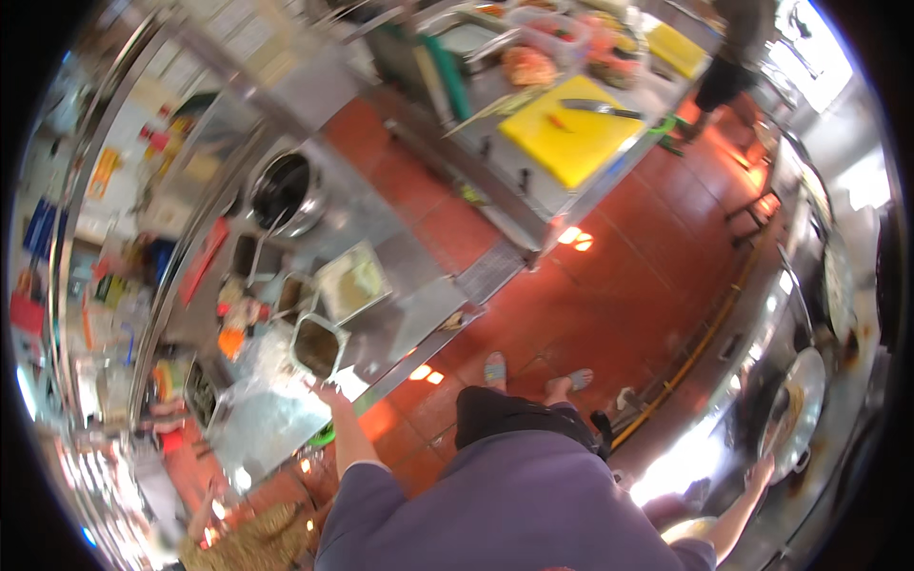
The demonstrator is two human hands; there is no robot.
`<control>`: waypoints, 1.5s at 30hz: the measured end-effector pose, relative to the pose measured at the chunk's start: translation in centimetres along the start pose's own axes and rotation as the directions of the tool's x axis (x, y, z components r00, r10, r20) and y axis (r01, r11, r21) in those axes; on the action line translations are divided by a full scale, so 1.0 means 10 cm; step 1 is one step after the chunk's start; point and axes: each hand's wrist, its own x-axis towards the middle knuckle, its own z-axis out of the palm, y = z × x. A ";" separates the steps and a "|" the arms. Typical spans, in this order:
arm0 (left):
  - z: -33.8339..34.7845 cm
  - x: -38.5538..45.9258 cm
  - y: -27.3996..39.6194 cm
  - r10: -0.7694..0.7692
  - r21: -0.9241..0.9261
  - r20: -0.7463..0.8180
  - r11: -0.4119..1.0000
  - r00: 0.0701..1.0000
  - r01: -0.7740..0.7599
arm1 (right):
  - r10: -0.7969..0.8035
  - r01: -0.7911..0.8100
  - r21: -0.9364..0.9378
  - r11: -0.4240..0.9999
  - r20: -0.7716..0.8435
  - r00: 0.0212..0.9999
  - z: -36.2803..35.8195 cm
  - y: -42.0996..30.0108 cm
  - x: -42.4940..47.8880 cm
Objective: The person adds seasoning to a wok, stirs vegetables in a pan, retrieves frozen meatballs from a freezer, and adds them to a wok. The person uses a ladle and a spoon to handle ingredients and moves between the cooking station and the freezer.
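Note:
My left hand [327, 394] reaches to the steel counter, at the near edge of a square metal container [318, 347] with brown contents. Glare and blur hide its fingers, so whether it grips the rim cannot be told. Beside that container lies a square tray [353, 282] with pale food. On the other side, my right hand [761, 470] is closed around the handle of a cooking utensil, whose far end reaches into a wok [808, 400] with brownish food. The utensil's head is not clear.
A steel pot [287, 193] with a ladle stands farther along the counter. On another table are a yellow cutting board [571, 132], a knife [600, 108] and food containers. A second person [739, 43] stands beyond it. Another person's arm [203, 510] shows lower left. Red tiles cover the floor.

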 end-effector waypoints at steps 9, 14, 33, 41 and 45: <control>0.68 -1.68 -1.33 -0.139 0.684 -0.019 0.720 0.990 0.114 | -0.172 0.049 -0.459 0.887 -0.230 0.958 0.19 -0.25 -0.13; 1.60 -2.62 -2.46 -0.702 0.922 0.285 0.387 0.652 0.015 | -0.263 0.128 -0.389 0.912 -0.317 0.911 0.06 -0.01 0.27; 6.16 -3.92 -4.69 -0.982 0.395 0.002 -0.175 0.191 -0.902 | 0.310 -0.148 0.545 0.825 -0.219 0.925 0.40 -0.29 -0.69; 8.24 -6.58 -5.28 -0.969 0.368 0.247 0.101 -0.007 -0.924 | 0.343 -0.127 0.662 0.738 -0.207 0.916 0.81 -1.21 -0.50; 8.49 -7.44 -5.40 -0.955 0.301 0.232 0.252 -0.186 -0.920 | 0.111 -0.048 0.116 0.992 -0.635 0.765 1.08 -0.83 0.19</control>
